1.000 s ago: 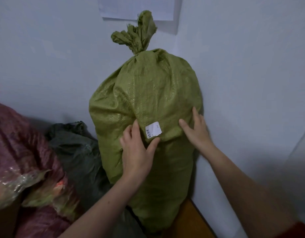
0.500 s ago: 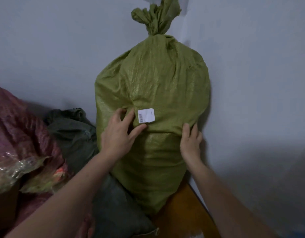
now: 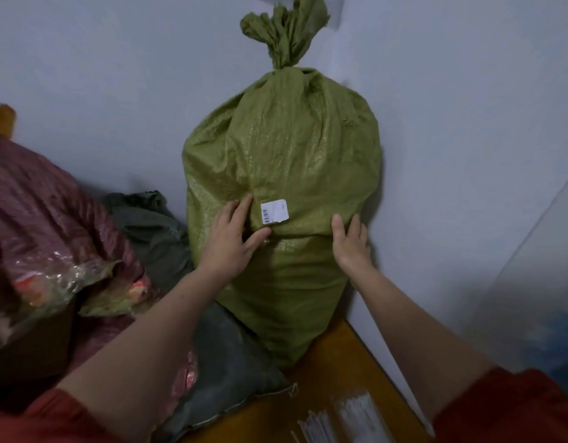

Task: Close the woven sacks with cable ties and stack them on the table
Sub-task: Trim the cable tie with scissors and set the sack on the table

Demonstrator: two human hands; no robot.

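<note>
A tall green woven sack (image 3: 286, 148) stands upright on the orange-brown table (image 3: 334, 362), leaning into the wall corner. Its neck (image 3: 284, 63) is gathered tight, with the loose top bunched above. A white barcode label (image 3: 274, 211) sits on its front. My left hand (image 3: 230, 238) presses flat on the sack just left of the label, thumb spread under it. My right hand (image 3: 351, 241) rests with straight fingers on the sack's right side. Bundles of white cable ties (image 3: 337, 418) lie on the table near the front edge.
A dark grey-green sack (image 3: 212, 356) lies on the table against the green sack's left base. Further left is a bulky red woven sack (image 3: 49, 215) with crinkled clear plastic (image 3: 55, 279) on it. Pale walls close in behind and to the right.
Both hands have slid down the sack's front since a second ago, the right one from beside the label to the sack's lower right side. The view has pulled back, showing the cable ties.
</note>
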